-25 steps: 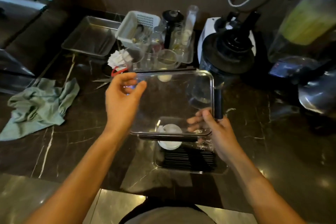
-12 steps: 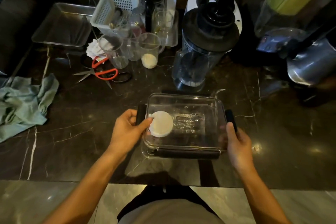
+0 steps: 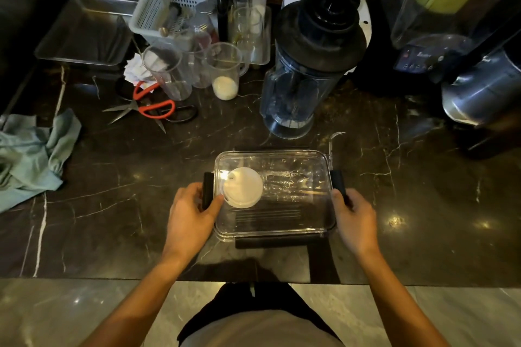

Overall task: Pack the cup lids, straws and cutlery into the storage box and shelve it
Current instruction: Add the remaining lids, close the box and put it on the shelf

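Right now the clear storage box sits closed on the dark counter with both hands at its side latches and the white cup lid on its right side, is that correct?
Not quite: in the head view the white cup lid is on the left side of the storage box, near the left hand. The right hand is at the other latch.

- No lettering is reading clearly anywhere — a small pale mark is showing on the blender base (image 3: 417,56), too blurred to make out.

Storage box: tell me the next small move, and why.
Probably press both side clips shut. The lid sits on the storage box, the left hand and right hand rest at the black clips, and the box still stands on the counter.
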